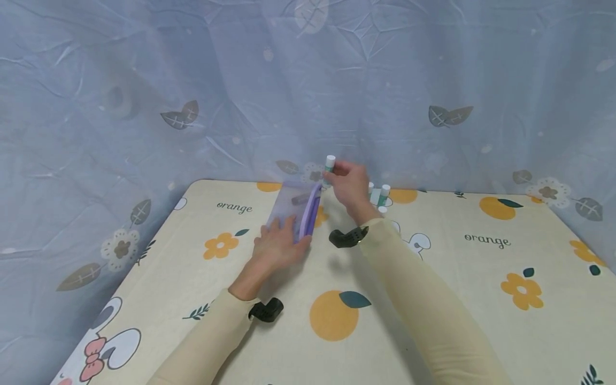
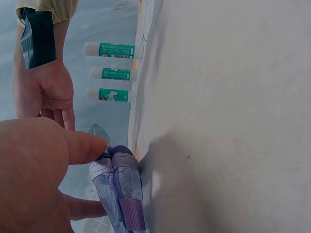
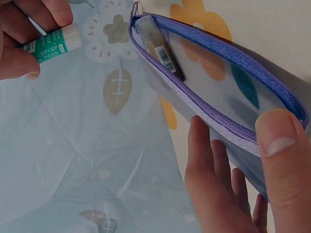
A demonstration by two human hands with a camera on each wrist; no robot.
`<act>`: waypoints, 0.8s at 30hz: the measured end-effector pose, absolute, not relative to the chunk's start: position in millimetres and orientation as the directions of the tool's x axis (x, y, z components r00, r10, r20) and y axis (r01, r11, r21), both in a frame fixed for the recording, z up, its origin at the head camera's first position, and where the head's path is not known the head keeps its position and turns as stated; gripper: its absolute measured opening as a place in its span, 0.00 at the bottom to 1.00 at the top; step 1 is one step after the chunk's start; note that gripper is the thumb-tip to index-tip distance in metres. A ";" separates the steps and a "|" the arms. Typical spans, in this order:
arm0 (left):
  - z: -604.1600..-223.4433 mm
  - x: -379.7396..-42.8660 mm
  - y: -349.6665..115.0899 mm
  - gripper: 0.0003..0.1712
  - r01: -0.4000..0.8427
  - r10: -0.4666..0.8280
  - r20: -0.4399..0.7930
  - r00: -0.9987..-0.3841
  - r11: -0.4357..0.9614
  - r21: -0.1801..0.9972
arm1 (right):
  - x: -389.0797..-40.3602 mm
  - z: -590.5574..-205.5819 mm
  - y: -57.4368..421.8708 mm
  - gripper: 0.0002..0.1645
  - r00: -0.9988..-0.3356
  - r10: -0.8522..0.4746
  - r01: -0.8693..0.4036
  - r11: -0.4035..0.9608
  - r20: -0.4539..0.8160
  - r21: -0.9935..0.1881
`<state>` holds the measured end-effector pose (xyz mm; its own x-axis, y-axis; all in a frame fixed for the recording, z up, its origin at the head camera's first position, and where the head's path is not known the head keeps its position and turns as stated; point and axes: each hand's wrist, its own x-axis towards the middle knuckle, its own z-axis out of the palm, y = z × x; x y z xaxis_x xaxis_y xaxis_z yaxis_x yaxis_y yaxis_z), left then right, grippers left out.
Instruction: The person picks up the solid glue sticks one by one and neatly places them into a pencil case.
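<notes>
My left hand holds a purple see-through zipper pouch by its near end. The thumb lies at one side of the zipper edge and the fingers along the other. The pouch gapes open along its zipper. Inside lies a small tube with a barcode label. Between thumb and fingers, my right hand pinches a green-and-white glue stick beside the pouch's far end, its white cap pointing up in the head view.
Just right of my right hand, three more glue sticks stand upright on the table. An orange-patterned cloth covers the table. A grey-blue patterned sheet hangs behind its far edge.
</notes>
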<state>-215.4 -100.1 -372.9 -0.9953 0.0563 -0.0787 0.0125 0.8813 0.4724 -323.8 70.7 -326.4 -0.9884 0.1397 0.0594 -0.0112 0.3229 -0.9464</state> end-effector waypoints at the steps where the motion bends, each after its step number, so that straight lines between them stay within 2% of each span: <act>1: -372.9 -215.4 -100.0 0.45 0.011 0.056 -0.081 -0.995 0.881 0.474 | -324.1 -327.5 70.6 0.23 -0.988 0.138 -0.018 0.321 0.066 -0.947; 7: -373.3 -215.4 -99.5 0.46 0.010 0.054 -0.080 -0.995 0.883 0.470 | -325.2 -333.7 70.1 0.22 -0.987 0.135 -0.039 0.321 0.087 -0.946; 24: -375.1 -216.1 -100.7 0.45 0.031 0.063 -0.053 -0.997 0.886 0.463 | -328.9 -361.9 69.5 0.24 -0.991 0.124 0.001 0.327 0.042 -0.945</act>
<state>-216.1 -100.7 -375.1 -0.9966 0.0632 -0.0533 0.0314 0.8857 0.4632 -328.9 69.5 -361.9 -0.9913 0.1245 0.0419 0.0011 0.3267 -0.9451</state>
